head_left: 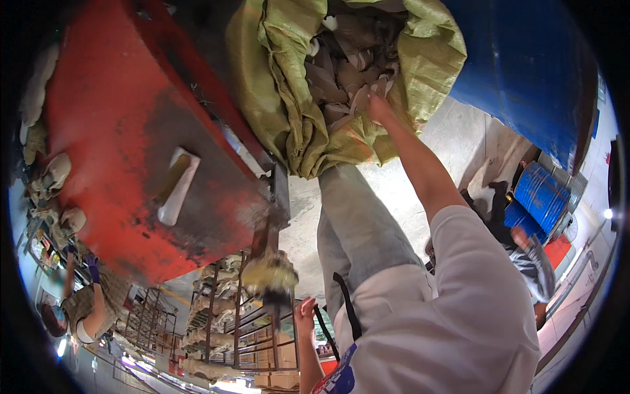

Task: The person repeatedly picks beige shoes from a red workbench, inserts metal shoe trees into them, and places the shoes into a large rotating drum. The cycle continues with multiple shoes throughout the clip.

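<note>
A yellow-green woven sack (436, 56) stands with its mouth wide, holding many flat, curved grey-brown pieces (351, 72). My right hand (378, 108) reaches over the near rim into it. Its fingers are closed on one of the flat grey-brown pieces (361, 98), at the top of the heap. Low down beside my body hangs my left hand (305, 318), fingers loosely bent and apart, with nothing seen in it. A black strap (326, 331) dangles close by it.
To my left is a worn red surface (98, 131) with a white-and-brown strip (178, 186) on it. A big blue drum (525, 59) flanks the sack on the right. Loaded metal racks (239, 322) and a person (92, 308) are at lower left; another person (525, 256) is at right.
</note>
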A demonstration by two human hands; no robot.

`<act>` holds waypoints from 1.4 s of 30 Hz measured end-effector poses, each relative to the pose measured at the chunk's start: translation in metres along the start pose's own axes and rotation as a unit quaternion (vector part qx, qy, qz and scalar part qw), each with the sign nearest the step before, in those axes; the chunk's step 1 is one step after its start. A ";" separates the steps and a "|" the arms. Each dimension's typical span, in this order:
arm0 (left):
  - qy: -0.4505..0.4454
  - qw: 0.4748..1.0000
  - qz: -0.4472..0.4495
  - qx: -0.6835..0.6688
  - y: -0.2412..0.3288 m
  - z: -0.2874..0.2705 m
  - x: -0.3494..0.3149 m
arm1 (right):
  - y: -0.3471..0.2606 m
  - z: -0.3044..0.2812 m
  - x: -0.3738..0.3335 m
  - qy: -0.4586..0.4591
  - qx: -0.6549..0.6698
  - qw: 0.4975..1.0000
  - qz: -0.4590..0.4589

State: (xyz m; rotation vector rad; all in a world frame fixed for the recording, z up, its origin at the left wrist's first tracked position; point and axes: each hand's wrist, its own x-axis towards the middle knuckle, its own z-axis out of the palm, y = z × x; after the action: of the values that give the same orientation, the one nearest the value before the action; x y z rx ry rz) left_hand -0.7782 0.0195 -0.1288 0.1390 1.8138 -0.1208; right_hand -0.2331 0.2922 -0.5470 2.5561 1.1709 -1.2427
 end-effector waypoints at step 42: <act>-0.116 0.803 0.544 -0.216 0.227 0.345 -0.278 | 0.004 -0.503 -0.439 -0.054 0.191 0.814 -0.545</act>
State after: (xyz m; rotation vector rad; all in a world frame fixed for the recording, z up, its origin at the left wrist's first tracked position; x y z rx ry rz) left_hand -0.3445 0.1814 0.0542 0.7747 1.2366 1.0420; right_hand -0.0740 0.2065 0.0963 1.8364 2.7678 -1.8799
